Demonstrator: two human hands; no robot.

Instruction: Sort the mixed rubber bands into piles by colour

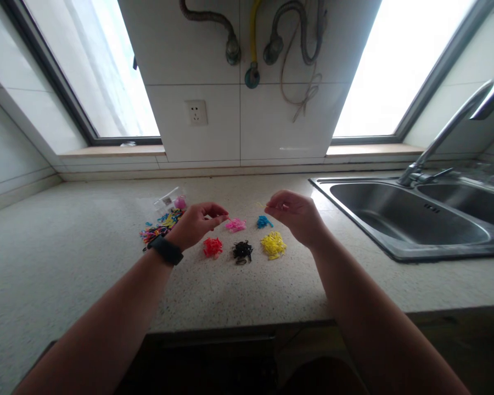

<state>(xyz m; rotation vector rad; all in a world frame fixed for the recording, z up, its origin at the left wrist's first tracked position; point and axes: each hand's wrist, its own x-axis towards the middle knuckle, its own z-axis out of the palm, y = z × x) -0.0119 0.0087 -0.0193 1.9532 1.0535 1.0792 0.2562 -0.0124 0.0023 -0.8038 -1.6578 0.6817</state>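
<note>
My left hand (200,224), with a dark band on the wrist, is closed in a pinch left of the pink rubber band pile (235,225). A small reddish bit shows at its fingertips, too small to name. My right hand (290,211) pinches a thin yellow rubber band (262,204) above the blue pile (264,221). Nearer to me lie small heaps of red rubber bands (213,247), black rubber bands (242,250) and yellow rubber bands (274,245). Partly behind my left hand is a mixed multicoloured heap (151,234).
A clear plastic packet (167,200) with something pink lies behind the mixed heap. On the right, a steel double sink (395,253) with a tap (448,123) is set into the speckled counter (230,302). A tiled wall with a socket (196,112) stands behind.
</note>
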